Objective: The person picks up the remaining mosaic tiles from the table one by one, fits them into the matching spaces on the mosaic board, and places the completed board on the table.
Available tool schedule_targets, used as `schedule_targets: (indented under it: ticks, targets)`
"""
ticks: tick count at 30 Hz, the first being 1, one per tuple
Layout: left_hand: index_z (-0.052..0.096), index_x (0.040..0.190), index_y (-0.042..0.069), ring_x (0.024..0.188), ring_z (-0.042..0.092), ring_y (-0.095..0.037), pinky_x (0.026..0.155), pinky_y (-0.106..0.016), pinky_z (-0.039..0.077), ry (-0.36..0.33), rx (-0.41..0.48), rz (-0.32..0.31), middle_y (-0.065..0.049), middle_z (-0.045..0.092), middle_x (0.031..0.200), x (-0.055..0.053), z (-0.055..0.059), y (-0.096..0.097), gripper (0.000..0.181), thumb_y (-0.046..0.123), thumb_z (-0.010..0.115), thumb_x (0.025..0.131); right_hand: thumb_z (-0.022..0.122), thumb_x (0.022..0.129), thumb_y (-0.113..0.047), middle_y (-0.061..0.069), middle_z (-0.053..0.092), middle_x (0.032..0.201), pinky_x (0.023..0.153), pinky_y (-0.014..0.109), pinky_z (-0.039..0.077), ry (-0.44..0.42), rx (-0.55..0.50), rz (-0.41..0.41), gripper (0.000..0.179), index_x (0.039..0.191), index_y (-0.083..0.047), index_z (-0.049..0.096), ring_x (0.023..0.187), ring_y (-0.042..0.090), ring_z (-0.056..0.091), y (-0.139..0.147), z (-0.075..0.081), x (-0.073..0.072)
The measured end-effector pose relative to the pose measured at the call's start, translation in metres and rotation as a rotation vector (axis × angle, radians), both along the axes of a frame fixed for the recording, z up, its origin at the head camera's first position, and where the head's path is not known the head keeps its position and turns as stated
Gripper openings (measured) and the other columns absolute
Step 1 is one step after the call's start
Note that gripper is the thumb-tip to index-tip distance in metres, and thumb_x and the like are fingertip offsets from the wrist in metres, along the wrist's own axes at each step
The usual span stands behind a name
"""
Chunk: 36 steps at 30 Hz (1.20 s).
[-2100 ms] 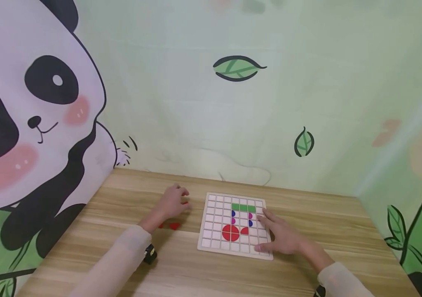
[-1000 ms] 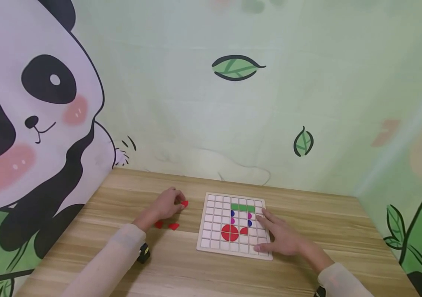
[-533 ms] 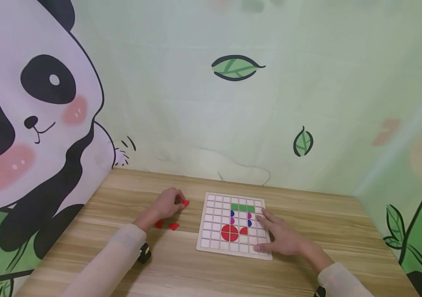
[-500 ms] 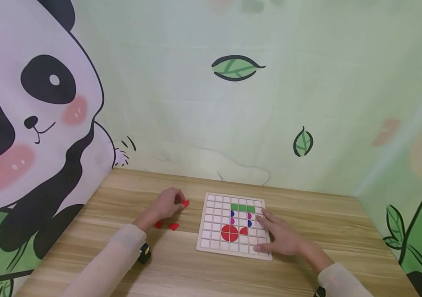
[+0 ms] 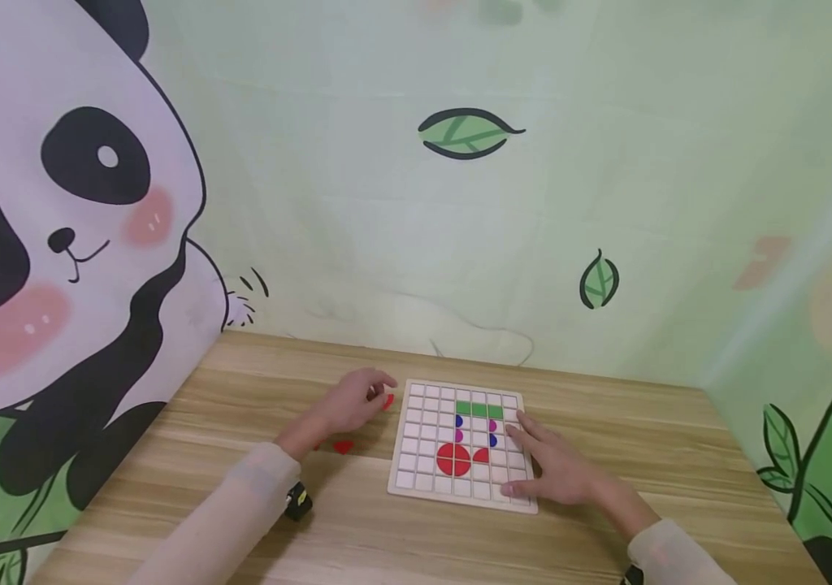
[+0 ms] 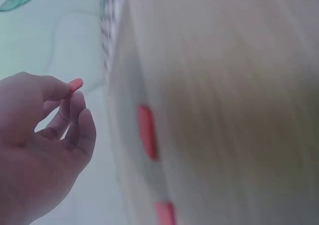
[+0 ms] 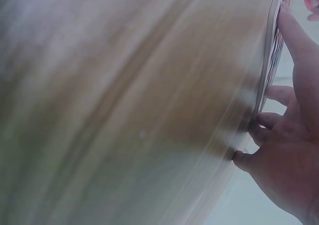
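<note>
My left hand (image 5: 353, 400) pinches a small flat red piece (image 6: 76, 84) between thumb and fingertips, just off the left edge of the white grid board (image 5: 416, 455). Spread over the board's right side, my right hand (image 5: 555, 459) rests with its thumb near the lower edge and its fingers near the upper right. Red quarter pieces form a full circle (image 5: 453, 459) on the grid, beside another red quarter piece (image 5: 482, 455). Above them lie a green strip (image 5: 479, 409) and several small blue and magenta half-rounds.
A loose red piece (image 5: 343, 447) lies on the wooden table (image 5: 357, 528) left of the board, with another mostly hidden by the left wrist. A printed backdrop (image 5: 387, 244) with a panda and leaves rises behind the table.
My left hand first reached over the loose red pieces, then drew back slightly with one pinched. Now it has moved right with it, toward the board. The right hand has stayed put.
</note>
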<state>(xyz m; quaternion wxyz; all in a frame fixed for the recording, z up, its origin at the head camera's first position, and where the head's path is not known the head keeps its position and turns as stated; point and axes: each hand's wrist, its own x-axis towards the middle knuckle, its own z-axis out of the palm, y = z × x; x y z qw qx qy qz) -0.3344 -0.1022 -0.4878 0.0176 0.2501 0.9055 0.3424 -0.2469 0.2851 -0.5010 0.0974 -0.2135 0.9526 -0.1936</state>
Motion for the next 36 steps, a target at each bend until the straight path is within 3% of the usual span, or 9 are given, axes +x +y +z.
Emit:
schedule_targets:
  ticks: [6,14,20,27,36]
  targets:
    - [0.071,0.122,0.006,0.093,0.060,-0.017,0.078,-0.033,0.055,-0.032,0.057,-0.080,0.002,0.064,0.103,0.008,0.014,0.023,0.020,0.012,0.060,0.107,0.074,0.089,-0.068,0.018,0.015,0.175,0.122,0.068,0.022,-0.001,0.005,0.000,0.104,0.165,-0.010,0.035,0.158,0.048,0.019,0.000,0.001,0.000]
    - [0.071,0.107,0.016,0.088,0.065,-0.013,0.078,-0.029,0.057,-0.060,0.127,-0.174,0.007,0.071,0.096,0.020,0.023,0.059,0.004,0.014,0.068,0.105,0.074,0.089,-0.069,0.018,0.015,0.175,0.121,0.069,0.023,-0.002,0.002,0.001,0.104,0.165,-0.011,0.035,0.158,0.048,0.019,0.001,-0.001,0.001]
    - [0.073,0.100,0.020,0.088,0.068,-0.011,0.080,-0.025,0.057,-0.067,0.123,-0.223,0.010,0.073,0.094,0.022,0.018,0.086,0.006,0.014,0.073,0.102,0.072,0.088,-0.071,0.015,0.013,0.176,0.121,0.069,0.023,-0.011,0.014,-0.003,0.104,0.166,-0.014,0.034,0.159,0.046,0.018,0.001,-0.003,-0.001]
    - [0.074,0.099,0.021,0.084,0.063,-0.003,0.076,-0.020,0.055,-0.033,0.046,-0.254,0.015,0.068,0.090,0.028,0.014,0.116,0.006,0.016,0.076,0.100,0.073,0.089,-0.070,0.017,0.014,0.176,0.121,0.069,0.024,0.006,0.015,0.011,0.104,0.166,-0.012,0.034,0.157,0.048,0.020,0.002,-0.002,-0.002]
    - [0.078,0.102,0.019,0.082,0.060,-0.002,0.077,-0.019,0.052,-0.018,-0.033,-0.245,0.014,0.070,0.090,0.029,0.000,0.144,0.003,0.018,0.078,0.099,0.072,0.089,-0.070,0.019,0.015,0.175,0.120,0.071,0.023,0.011,0.002,0.022,0.104,0.165,-0.010,0.035,0.157,0.050,0.021,0.002,-0.001,-0.001]
